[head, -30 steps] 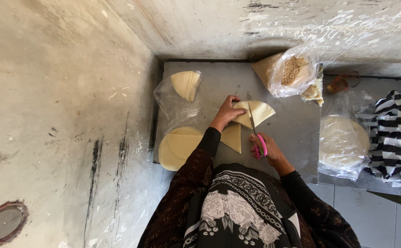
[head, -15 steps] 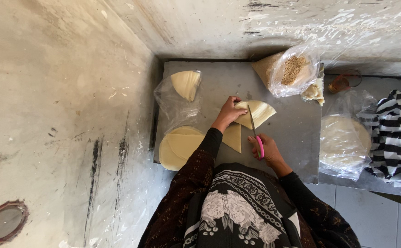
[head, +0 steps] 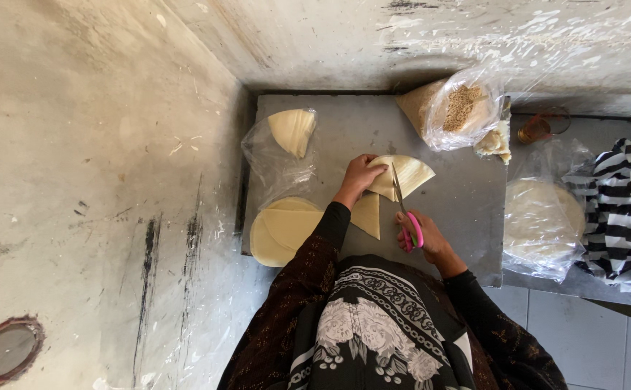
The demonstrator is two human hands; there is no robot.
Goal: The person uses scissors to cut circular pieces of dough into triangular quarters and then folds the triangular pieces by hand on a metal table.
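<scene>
My left hand (head: pixel 359 178) presses down on a folded stack of pale dough sheets (head: pixel 406 175) on the grey metal worktop (head: pixel 344 133). My right hand (head: pixel 425 237) grips pink-handled scissors (head: pixel 404 213), their blades running up across the stack. A cut triangular wedge of dough (head: pixel 368 214) lies just below my left wrist. A round pile of dough sheets (head: pixel 281 231) sits at the worktop's near left corner.
A clear bag holding dough wedges (head: pixel 292 132) lies at the back left. A bag of crumbs (head: pixel 458 110) stands at the back right beside a glass of tea (head: pixel 534 129). Bagged round sheets (head: pixel 541 219) and a striped cloth (head: pixel 627 211) lie to the right. A concrete wall (head: pixel 99 180) is on the left.
The scissors have moved slightly up along the folded stack. My left hand stays pressed on the dough.
</scene>
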